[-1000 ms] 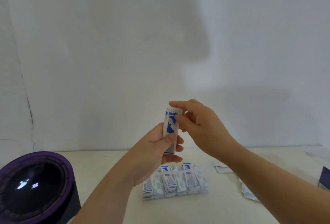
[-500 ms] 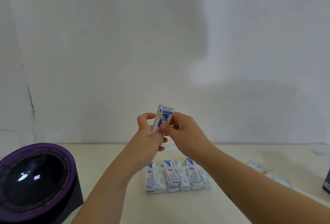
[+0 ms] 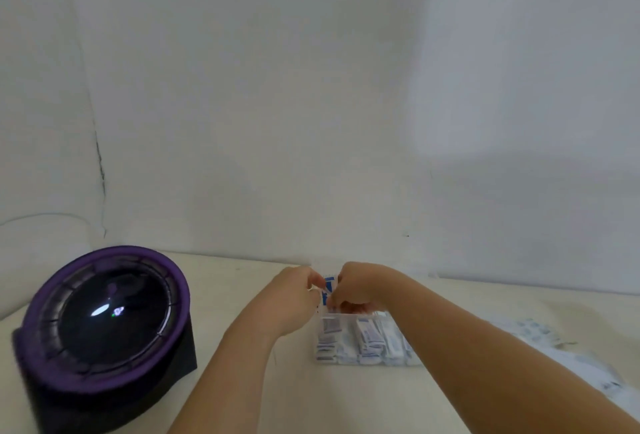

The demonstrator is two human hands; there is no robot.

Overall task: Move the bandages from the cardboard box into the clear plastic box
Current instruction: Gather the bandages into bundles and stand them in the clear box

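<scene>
Plain white wall (image 3: 311,87), with a dark crack (image 3: 100,163) at the left of the frame, fills the upper two thirds of the view, and a cream surface (image 3: 329,399) runs across the bottom. A round black device with a purple rim (image 3: 107,323) stands at the lower left. Low in the centre, the left hand (image 3: 294,290) and the right hand (image 3: 360,290) meet around a small blue-and-white stack of bandages (image 3: 328,290), each pinching one side of it with curled fingers; the picture is blurred, so the exact finger placement cannot be made out. Half a second ago the same stack was held upright in front of the wall, well above the surface. Both hands have now come down with it, and it sits just over the far rim of the clear plastic box (image 3: 349,314). Whether it touches the rim cannot be told. That box lies on the surface right below the hands, with rows of wrapped bandages (image 3: 369,335) packed side by side in it, as before. Its right end is covered by the right forearm. Loose white-and-blue wrappers (image 3: 533,329) lie on the surface at the right of the frame.
</scene>
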